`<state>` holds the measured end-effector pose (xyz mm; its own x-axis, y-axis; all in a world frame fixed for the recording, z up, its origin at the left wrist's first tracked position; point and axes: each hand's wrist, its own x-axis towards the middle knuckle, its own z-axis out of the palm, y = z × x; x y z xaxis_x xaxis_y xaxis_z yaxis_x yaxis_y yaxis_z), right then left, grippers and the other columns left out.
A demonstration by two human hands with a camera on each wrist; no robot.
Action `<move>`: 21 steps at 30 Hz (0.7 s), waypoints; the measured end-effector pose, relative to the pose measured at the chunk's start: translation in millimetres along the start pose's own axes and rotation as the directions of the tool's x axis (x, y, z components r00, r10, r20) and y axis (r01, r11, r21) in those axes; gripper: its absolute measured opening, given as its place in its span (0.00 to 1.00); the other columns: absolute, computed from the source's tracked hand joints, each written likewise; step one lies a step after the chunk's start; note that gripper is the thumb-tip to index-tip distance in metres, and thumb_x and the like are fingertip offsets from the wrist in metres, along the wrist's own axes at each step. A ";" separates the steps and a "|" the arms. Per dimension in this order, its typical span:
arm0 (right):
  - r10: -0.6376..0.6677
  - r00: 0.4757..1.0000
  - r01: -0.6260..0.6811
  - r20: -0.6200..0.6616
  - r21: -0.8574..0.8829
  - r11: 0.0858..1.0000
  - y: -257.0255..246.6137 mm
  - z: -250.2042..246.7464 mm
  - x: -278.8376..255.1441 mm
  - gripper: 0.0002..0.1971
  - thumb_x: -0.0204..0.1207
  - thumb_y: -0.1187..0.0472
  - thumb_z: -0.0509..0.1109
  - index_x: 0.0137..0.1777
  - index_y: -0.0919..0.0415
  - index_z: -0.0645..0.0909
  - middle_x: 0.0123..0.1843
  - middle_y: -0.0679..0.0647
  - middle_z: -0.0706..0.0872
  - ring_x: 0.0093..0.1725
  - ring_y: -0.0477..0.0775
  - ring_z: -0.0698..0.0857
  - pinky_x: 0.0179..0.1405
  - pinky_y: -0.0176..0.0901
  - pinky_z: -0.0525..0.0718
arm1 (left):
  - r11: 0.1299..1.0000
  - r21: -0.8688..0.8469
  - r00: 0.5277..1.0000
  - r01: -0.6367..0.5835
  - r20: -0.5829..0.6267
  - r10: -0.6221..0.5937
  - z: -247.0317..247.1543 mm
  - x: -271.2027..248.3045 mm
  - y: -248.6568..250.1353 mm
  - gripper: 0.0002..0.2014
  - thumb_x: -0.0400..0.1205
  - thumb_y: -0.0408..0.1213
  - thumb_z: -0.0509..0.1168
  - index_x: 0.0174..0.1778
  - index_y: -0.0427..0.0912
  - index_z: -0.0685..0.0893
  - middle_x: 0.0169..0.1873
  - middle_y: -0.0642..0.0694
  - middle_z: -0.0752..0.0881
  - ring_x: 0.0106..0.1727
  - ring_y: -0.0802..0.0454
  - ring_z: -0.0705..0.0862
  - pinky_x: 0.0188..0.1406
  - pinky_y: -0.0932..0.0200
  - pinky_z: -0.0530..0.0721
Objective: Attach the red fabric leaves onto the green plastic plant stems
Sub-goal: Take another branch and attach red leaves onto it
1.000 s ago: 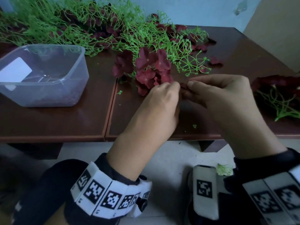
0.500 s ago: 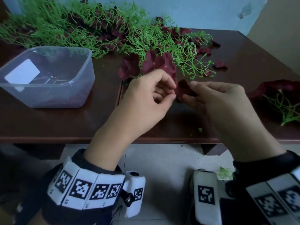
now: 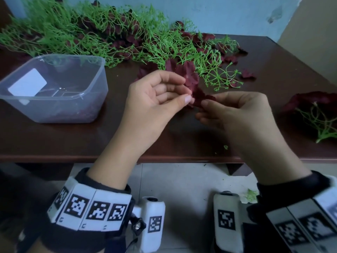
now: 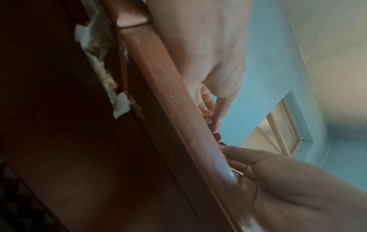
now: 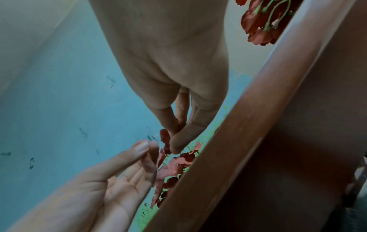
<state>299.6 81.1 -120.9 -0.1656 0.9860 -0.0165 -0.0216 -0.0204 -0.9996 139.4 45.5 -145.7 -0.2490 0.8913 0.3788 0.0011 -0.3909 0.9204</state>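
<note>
A small dark red fabric leaf [image 3: 199, 96] hangs in the air between my two hands, above the brown table [image 3: 54, 139]. My right hand [image 3: 205, 103] pinches its right side between thumb and forefinger, also seen in the right wrist view [image 5: 174, 141]. My left hand [image 3: 187, 95] is turned palm up, its thumb and fingertips closed on the leaf's left edge. A stem between them is hidden. A cluster of red leaves [image 3: 187, 72] lies just behind, on tangled green plastic stems [image 3: 215, 70].
A clear plastic tub [image 3: 94, 73] with a white label stands at the left. Green stems with red leaves [image 3: 109, 37] are heaped along the back wall. A sprig with leaves [image 3: 313, 106] lies at the right edge. A loose leaf [image 3: 247, 74] lies beyond.
Both hands have lifted off the leaf cluster on the table and come toward me with the leaf. My left hand has rolled from knuckles up to palm up.
</note>
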 end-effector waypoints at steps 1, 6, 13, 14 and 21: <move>-0.024 1.000 0.025 0.005 -0.020 0.999 0.1 0.0 -0.3 0.01 0.75 0.72 0.76 0.43 0.69 0.87 0.34 0.62 0.92 0.36 0.58 0.93 0.36 0.40 0.91 | 1.000 0.007 1.000 -0.008 0.002 0.008 0.9 0.2 0.2 0.13 0.77 0.18 0.75 0.52 0.35 0.85 0.41 0.42 0.92 0.47 0.44 0.94 0.53 0.58 0.88; -0.033 0.999 0.033 0.031 -0.002 0.999 -0.3 -1.6 -2.0 0.02 0.74 0.73 0.77 0.43 0.69 0.88 0.36 0.65 0.92 0.40 0.62 0.94 0.43 0.45 0.92 | 0.992 0.126 0.998 -0.029 0.054 0.022 6.4 -1.5 -0.7 0.11 0.78 0.23 0.76 0.48 0.44 0.85 0.42 0.47 0.93 0.48 0.43 0.92 0.49 0.49 0.89; -0.003 0.981 0.004 0.192 -0.006 1.000 -3.5 -3.0 -5.4 0.04 0.78 0.72 0.72 0.48 0.69 0.89 0.38 0.63 0.93 0.41 0.56 0.94 0.40 0.39 0.91 | 0.950 0.301 0.996 -0.081 0.070 0.063 8.8 -2.6 -0.7 0.11 0.80 0.32 0.75 0.46 0.52 0.82 0.43 0.52 0.93 0.46 0.58 0.90 0.47 0.60 0.82; 0.003 0.977 -0.001 0.212 -0.012 1.000 -3.5 -3.1 -5.8 0.05 0.79 0.72 0.71 0.48 0.68 0.89 0.38 0.63 0.93 0.40 0.55 0.94 0.39 0.38 0.90 | 0.945 0.315 0.996 -0.085 0.066 0.068 8.6 -2.7 -1.3 0.11 0.80 0.31 0.76 0.47 0.50 0.81 0.43 0.52 0.93 0.47 0.58 0.90 0.50 0.58 0.83; -0.028 0.969 0.051 0.247 -0.088 0.995 -4.1 -3.6 -7.7 0.09 0.81 0.73 0.69 0.48 0.64 0.91 0.37 0.61 0.93 0.39 0.53 0.93 0.39 0.36 0.89 | 0.934 0.327 0.989 -0.145 0.058 0.133 10.5 -3.0 -5.8 0.20 0.78 0.26 0.76 0.57 0.43 0.73 0.41 0.52 0.92 0.48 0.54 0.91 0.53 0.57 0.88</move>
<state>304.6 74.2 -116.8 -0.4034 0.9148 0.0181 0.0565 0.0447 -0.9974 150.3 47.5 -151.2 -0.1897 0.8434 0.5027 0.3534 -0.4191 0.8364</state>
